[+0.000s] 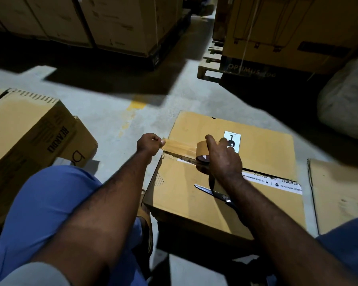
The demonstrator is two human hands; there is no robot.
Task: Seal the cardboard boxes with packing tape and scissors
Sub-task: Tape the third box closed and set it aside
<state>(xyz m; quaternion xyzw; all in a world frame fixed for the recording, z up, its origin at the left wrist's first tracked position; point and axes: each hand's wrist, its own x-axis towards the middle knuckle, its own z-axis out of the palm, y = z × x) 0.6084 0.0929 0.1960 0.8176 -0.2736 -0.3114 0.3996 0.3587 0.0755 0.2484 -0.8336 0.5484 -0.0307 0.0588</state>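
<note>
— Where is the brown cardboard box (190, 203) that is being sealed?

— At the centre of the frame, on the grey concrete floor (112, 112), between the person's knees in blue trousers (50, 203). Its top flaps are folded shut, and a band of white printed tape (277, 182) covers the right part of the seam.

— And the hands?

— The right hand (221, 159) grips the roll of brown packing tape (202, 149) over the seam, its fingers (212, 141) curled across the top of the roll. The left hand (150, 143) is at the box's left edge, its fingers (160, 142) pinching the free end of the pulled-out strip of tape (178, 146), which stretches between the two hands.

— The scissors?

— The steel scissors with dark handles (213, 193) lie on the near flap, under the right wrist, blades pointing towards the left of the frame.

— Anything else?

— A second, printed cardboard box (25, 129) lies at the left of the frame, and a wooden pallet (209, 65) sits at the upper right.
</note>
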